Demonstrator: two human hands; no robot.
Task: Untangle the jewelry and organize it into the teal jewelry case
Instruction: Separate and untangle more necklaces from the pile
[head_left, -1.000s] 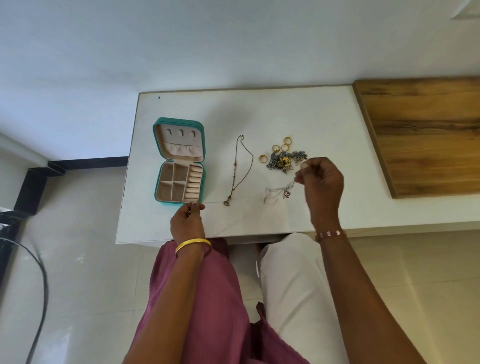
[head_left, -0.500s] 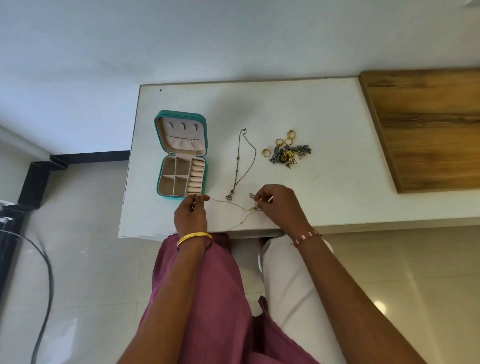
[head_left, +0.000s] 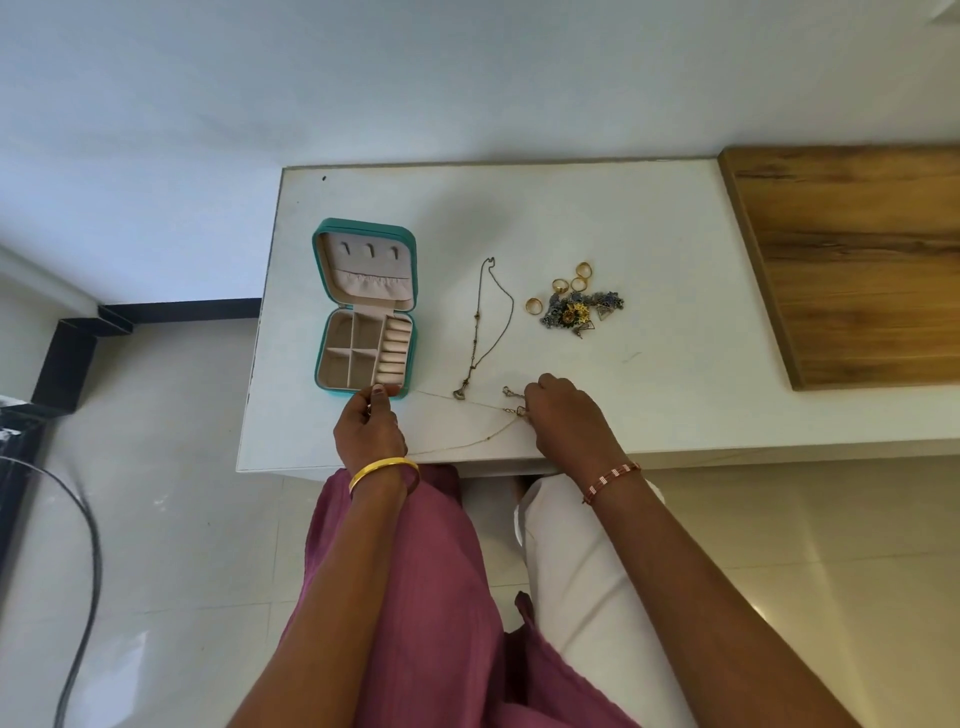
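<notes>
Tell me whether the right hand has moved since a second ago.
Yes. The right hand has moved away from the tangled jewelry pile toward the near table edge, and now pinches the thin gold chain near the dark necklace's pendant.

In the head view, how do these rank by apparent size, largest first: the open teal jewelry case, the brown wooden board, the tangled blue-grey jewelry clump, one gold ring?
1. Brown wooden board, partly cut off by the frame.
2. Open teal jewelry case.
3. Tangled blue-grey jewelry clump.
4. Gold ring.
</notes>
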